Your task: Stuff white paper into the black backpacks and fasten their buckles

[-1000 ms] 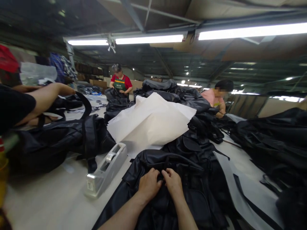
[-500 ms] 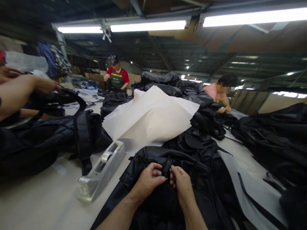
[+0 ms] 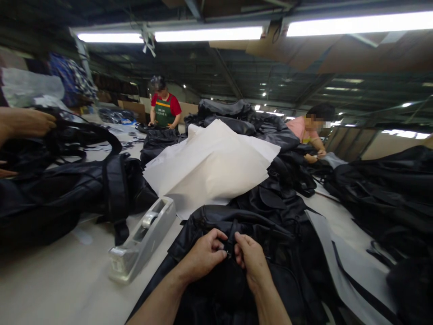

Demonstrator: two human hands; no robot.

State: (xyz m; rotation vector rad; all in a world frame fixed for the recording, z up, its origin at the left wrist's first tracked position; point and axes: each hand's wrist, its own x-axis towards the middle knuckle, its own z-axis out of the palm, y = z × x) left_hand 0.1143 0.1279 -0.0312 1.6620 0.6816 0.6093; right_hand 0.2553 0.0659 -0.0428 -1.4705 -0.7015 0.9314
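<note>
A black leather-like bag (image 3: 284, 266) lies on the pale table right in front of me. My left hand (image 3: 203, 255) and my right hand (image 3: 252, 259) meet on its top. Both pinch a small black strap or zipper pull (image 3: 231, 237) between fingers and thumbs. A sheet of white paper (image 3: 209, 164) rests over a heap of more black bags just beyond.
A grey tape dispenser (image 3: 142, 239) sits on the table (image 3: 67, 284) left of my hands. A co-worker's hand (image 3: 29, 122) at far left handles another black bag (image 3: 61, 189). Two more people work at the back. Piles of black bags (image 3: 389, 194) fill the right side.
My hands rose from lying on the bag to pinching its strap, fingers now curled round it. The co-worker's arm at the left drew back toward the frame edge.
</note>
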